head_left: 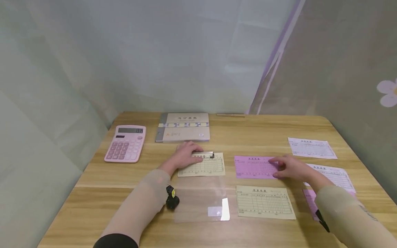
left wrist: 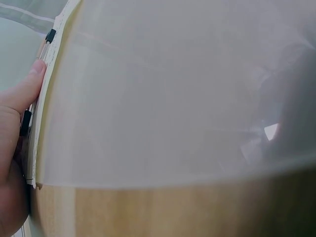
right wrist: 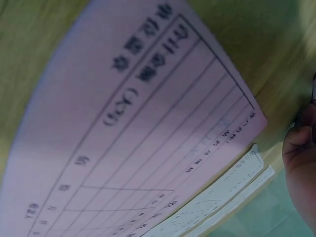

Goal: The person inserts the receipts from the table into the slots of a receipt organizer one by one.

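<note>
"While a left hand (head_left: 184, 155) pinches the metal clip (head_left: 206, 152) at the head of a clear clipboard (head_left: 198, 196), a right hand (head_left: 293, 169) meets the right end of a pink slip (head_left: 252, 168) on the table (head_left: 257, 134). Is that paper held?"

"Cannot be told. The right grip is narrow, thumb and fingers curved, but neither the head view nor the right wrist's shows whether the slip is caught between them. The left grip is plainer: finger and thumb either side of the clip, above a yellow slip (head_left: 209, 167)."

"What would good handling look like?"

"Paper this thin would probably buckle if pushed, so raising one corner and taking it between thumb and fingertip seems wisest. The left hand would do best to steady the clip, with the yellow slip square to the clipboard."

"And the pose?"

"Both forearms angle inward from the near side. The left hand covers the clip's left end, thumb over the yellow slip; the right points leftward across the table, its sleeve partly hiding a second pink slip (head_left: 310, 204)."
</note>
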{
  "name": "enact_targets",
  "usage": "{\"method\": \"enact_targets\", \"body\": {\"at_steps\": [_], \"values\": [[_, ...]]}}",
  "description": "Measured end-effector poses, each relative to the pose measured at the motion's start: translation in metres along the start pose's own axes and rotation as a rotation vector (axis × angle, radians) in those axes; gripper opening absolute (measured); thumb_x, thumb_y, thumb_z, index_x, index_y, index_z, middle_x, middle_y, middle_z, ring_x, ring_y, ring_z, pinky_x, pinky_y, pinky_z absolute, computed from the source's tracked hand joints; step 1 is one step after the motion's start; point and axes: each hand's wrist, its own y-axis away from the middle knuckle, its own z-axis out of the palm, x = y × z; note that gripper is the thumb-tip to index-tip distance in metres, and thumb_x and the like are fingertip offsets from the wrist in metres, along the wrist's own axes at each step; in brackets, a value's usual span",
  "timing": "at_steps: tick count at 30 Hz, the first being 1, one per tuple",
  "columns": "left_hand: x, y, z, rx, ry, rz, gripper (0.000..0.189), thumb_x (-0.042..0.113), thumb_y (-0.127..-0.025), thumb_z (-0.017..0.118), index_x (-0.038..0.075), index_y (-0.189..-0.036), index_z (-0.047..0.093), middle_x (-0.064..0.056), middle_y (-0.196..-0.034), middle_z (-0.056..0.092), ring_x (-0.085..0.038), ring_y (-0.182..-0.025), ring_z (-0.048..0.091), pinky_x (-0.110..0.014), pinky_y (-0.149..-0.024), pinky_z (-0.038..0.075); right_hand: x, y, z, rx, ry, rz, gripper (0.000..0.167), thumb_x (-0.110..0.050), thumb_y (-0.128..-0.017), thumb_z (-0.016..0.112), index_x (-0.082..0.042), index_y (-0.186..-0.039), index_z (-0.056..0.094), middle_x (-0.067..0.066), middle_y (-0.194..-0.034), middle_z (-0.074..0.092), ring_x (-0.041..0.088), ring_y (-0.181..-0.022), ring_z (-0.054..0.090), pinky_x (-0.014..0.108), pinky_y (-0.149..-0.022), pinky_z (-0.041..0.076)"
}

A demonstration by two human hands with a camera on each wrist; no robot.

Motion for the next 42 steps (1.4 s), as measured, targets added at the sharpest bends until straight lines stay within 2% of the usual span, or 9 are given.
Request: {"method": "enact_targets", "body": {"at_steps": [10,27,33,42], "values": [[0.001,0.0007,-0.001,-0.014,0.012,-0.02,0.043,0.044,-0.085,0.065,0.021,-0.121,0.06,0.0,-0.124,0.051,-0.022,-0.119,0.04,-0.044,-0.103,0.023,0.0012,-0.001,0.0017,-0.002,-0.018,0.047,0.058,-0.037,-0.078,0.074,-0.011,-0.127,0.057,0.01,-0.103,0.052,0.024,-0.09,0.049,0.045,-0.079,0.041],[0.0012,0.0001,0.0016,0.003,0.01,-0.014,0.042,0.043,-0.085,0.065,0.021,-0.12,0.061,0.0,-0.123,0.051,-0.022,-0.119,0.04,-0.045,-0.102,0.023,0.0021,-0.0007,0.0014,0.025,-0.017,-0.001,0.053,-0.035,-0.079,0.074,-0.009,-0.123,0.059,0.01,-0.099,0.051,0.024,-0.088,0.047,0.041,-0.076,0.039],[0.0017,-0.0001,0.0022,-0.001,0.01,-0.022,0.042,0.043,-0.085,0.065,0.022,-0.12,0.06,0.001,-0.123,0.051,-0.021,-0.119,0.04,-0.044,-0.102,0.023,0.002,-0.001,0.0018,0.027,-0.024,-0.006,0.05,-0.034,-0.079,0.074,-0.008,-0.119,0.06,0.01,-0.098,0.052,0.025,-0.089,0.049,0.044,-0.077,0.04],[0.0015,-0.0006,0.002,0.003,0.01,-0.019,0.042,0.043,-0.085,0.066,0.022,-0.121,0.06,0.001,-0.123,0.051,-0.022,-0.119,0.04,-0.045,-0.103,0.022,0.0026,-0.0045,0.002,0.038,0.002,-0.033,0.05,-0.031,-0.079,0.074,-0.005,-0.119,0.058,0.006,-0.091,0.054,0.02,-0.082,0.049,0.039,-0.073,0.04]]}}
